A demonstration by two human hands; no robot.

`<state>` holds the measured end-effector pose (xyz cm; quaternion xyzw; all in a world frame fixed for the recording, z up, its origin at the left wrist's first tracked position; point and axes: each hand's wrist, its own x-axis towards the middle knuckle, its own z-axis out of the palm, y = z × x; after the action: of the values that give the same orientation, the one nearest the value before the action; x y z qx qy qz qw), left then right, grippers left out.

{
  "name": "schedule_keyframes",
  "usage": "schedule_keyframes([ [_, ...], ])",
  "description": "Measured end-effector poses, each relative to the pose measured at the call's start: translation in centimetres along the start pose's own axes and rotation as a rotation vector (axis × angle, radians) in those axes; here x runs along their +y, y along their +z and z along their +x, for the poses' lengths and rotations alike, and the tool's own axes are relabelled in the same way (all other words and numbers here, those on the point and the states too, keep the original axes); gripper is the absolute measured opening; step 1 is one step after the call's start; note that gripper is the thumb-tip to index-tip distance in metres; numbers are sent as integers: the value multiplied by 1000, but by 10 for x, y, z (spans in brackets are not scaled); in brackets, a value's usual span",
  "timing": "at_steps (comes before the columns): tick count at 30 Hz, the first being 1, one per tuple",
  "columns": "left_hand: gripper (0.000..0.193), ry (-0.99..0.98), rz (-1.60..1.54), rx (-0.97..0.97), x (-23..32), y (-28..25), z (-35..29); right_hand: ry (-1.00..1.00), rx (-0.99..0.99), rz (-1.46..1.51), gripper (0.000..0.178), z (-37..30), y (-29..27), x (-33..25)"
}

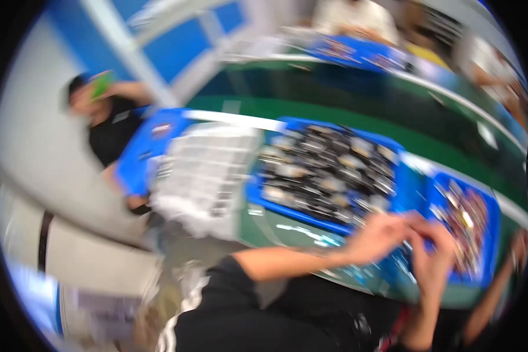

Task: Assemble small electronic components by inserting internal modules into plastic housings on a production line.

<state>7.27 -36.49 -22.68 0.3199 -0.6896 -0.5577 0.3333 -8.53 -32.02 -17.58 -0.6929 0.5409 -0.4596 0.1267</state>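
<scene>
My left hand (pixel 378 237) reaches across from the left, at the near right corner of a large blue tray (pixel 255 196) heaped with small black and pale parts (pixel 328 167). Facing it, my right hand (pixel 435 249) is raised, its fingers bent in toward the left hand's. The fingertips of both hands come together in a pinch. Whatever lies between them is too small and smeared by motion to make out. Close beside my right hand stands a smaller blue tray (pixel 490 234) holding thin, copper-coloured and pale pieces (pixel 466 226).
Left of the large tray lies a white compartmented tray (pixel 208 158) over white wrapping, then another blue tray (pixel 138 161). A person in black (pixel 114 132) stands there, a green object by the head. A co-worker's hand (pixel 517 246) is at far right. Others sit across the green table (pixel 334 88).
</scene>
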Motion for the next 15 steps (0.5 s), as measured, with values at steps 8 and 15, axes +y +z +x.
schedule_keyframes([
  [8,40,140,-345,77,-2,27,1,60,-46,-17,12,-9,-14,3],
  [15,38,270,-260,120,-8,32,13,-28,116,-42,7,-12,-8,18],
])
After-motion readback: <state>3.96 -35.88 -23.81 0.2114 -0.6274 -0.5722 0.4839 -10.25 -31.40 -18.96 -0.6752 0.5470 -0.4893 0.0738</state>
